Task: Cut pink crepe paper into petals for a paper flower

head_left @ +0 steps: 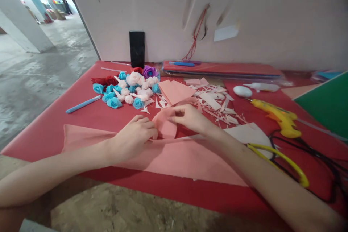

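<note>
We pinched the pink strip (164, 125) with left hand (134, 136) and right hand (189, 117), near the flowers (127, 88).

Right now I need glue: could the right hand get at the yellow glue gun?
Probably yes: the glue gun lies uncovered beside the right hand, but that hand is pinching the pink paper.

The table (89, 116) is red, and the paper sheet (174, 157) under the hands is plain salmon pink. At eleven o'clock from it lie paper flowers (127, 88) in light blue, white, dark red and purple, beside a light blue pen (83, 104). At two o'clock the glue gun (277, 116) is yellow, by a green sheet (328, 103).
</note>
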Demonstrator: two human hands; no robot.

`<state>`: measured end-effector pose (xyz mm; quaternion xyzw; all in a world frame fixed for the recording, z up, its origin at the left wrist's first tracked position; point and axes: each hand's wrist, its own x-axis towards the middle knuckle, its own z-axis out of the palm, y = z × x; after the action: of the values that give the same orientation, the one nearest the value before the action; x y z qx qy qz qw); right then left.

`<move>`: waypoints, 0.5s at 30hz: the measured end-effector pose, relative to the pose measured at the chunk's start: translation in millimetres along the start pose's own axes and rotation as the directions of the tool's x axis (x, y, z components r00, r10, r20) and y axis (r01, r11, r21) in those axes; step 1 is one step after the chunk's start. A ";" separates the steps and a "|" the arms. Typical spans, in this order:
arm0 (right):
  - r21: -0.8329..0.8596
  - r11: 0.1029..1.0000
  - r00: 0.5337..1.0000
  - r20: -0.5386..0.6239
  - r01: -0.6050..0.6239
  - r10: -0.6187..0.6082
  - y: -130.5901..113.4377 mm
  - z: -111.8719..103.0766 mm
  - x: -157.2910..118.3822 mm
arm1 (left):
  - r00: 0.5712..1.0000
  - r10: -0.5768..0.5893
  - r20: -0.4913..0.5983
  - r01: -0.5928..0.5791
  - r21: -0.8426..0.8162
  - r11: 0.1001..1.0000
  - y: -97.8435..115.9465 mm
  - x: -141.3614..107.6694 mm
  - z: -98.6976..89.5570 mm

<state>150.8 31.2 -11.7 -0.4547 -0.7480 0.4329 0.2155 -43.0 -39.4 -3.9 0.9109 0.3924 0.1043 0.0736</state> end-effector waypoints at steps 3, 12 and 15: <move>0.027 1.000 0.995 0.096 -0.003 0.000 1.8 6.0 -0.6 | 1.000 -0.011 -0.010 0.010 -0.023 1.000 0.6 0.9 -2.6; 0.028 1.000 0.986 0.164 0.009 -0.014 3.1 8.0 6.4 | 0.994 -0.099 0.043 0.103 -0.099 0.990 -6.6 4.9 -8.2; 0.005 1.000 0.975 0.221 0.011 -0.011 2.8 7.5 6.9 | 0.992 -0.110 0.065 0.117 -0.121 0.986 -12.1 7.5 -6.7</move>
<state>143.3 34.4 -18.6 -0.3991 -0.7690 0.4811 0.1341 -48.1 -25.3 1.0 0.8832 0.4343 0.0979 0.1475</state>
